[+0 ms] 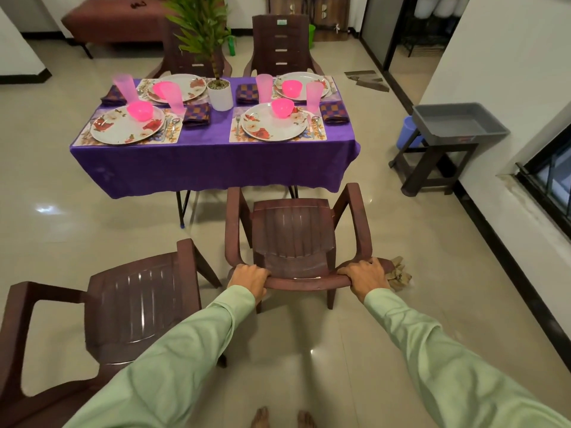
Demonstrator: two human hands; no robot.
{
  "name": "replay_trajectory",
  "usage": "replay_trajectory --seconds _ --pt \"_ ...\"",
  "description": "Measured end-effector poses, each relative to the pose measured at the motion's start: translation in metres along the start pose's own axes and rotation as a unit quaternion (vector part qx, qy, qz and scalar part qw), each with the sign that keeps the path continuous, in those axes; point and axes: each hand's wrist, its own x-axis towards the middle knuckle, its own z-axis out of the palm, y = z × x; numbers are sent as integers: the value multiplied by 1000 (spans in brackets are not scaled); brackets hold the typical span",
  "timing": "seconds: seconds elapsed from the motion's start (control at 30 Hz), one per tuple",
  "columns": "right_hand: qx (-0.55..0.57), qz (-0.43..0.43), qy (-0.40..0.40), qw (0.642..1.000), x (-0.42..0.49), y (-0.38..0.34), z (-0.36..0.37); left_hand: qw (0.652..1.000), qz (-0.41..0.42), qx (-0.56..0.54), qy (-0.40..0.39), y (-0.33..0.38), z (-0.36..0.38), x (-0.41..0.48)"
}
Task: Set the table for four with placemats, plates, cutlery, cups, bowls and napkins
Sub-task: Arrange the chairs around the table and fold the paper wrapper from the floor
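The table point(213, 162) stands ahead of you under a purple cloth that hangs down its near side. Just short of it is the brown chair point(293, 233) you are holding, its seat facing the table. A second chair point(136, 301) sits to your left, well back from the table, and two far chairs point(282, 44) stand on the opposite side. To the right, a grey tub point(460, 123) rests on a dark stool point(432, 168) by the wall. A potted plant point(220, 95) stands in the middle of the table.

Four placemats point(236, 135) lie on the cloth, two near and two far, each with a flowered plate point(123, 128) on it. Your left hand point(250, 281) and right hand point(366, 274) are both clamped on the top rail of the chair back, fingers curled over it, one near each end. A pink cup point(314, 95) stands at each place, and a pink bowl point(282, 107) sits on each plate. Folded checked napkins point(196, 115) lie beside the mats. Cutlery point(173, 125) lies on the mats just beside the plates.
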Motion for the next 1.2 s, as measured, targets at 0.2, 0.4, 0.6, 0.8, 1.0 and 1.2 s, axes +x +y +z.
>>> replay_trajectory --seconds 0.2,0.4,0.6,0.8,1.0,1.2 --pt "-9 -11 -2 1000 0 0 -2 1000 -7 -20 -12 -1 0 1" --pt "8 -19 -55 998 -10 -6 -12 997 21 -77 6 -4 -10 -24" --pt "92 -74 41 992 -52 -83 -44 981 -19 -173 89 -36 -28 -107" --pt "170 -182 136 959 -96 -225 -61 958 -79 -236 145 -109 0 -222" --pt "170 -245 145 944 -144 -366 -64 935 -110 -274 198 -191 52 -351" --pt "87 -297 35 950 -186 -469 -47 927 -162 -313 127 -259 114 -462"
